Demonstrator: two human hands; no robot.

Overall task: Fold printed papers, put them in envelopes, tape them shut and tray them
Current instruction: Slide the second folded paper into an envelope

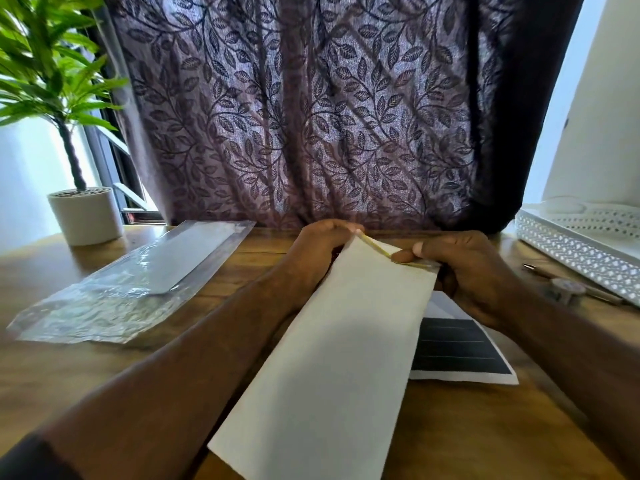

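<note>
Step in hand, as I judge it: sealing the far end of the envelope (332,341).

**Position.** The envelope is at centre, over the desk (104,375). Its right edge overlaps the paper (460,348), which lies print-up on the desk. I cannot tell whether the near end rests on the desk or is lifted off it.

**Orientation.** The long axis runs away from me, with the far end leaning to the right. The end being sealed points at the curtain. A thin yellowish strip (377,249) runs along that far edge; I cannot tell whether it is tape or the flap's own adhesive.

**Hands.**
- The left hand (322,244) grips the far left corner, with its fingers curled round it.
- The right hand (464,268) pinches the far right corner. Its thumb is on the strip and its fingers (450,282) are curled underneath.

**Procedure I would follow.**
1. Hold the left corner fixed so the edge stays taut and square.
2. Run the right thumb along the strip from one corner to the other, pressing firmly against the fingers behind it.
3. Check that there are no wrinkles or gaps at either corner.
4. Add a piece from the tape roll (566,289), which lies near the right hand, if the seal lifts.

The tray (571,247) stands at the far right, well apart from the envelope.
</note>
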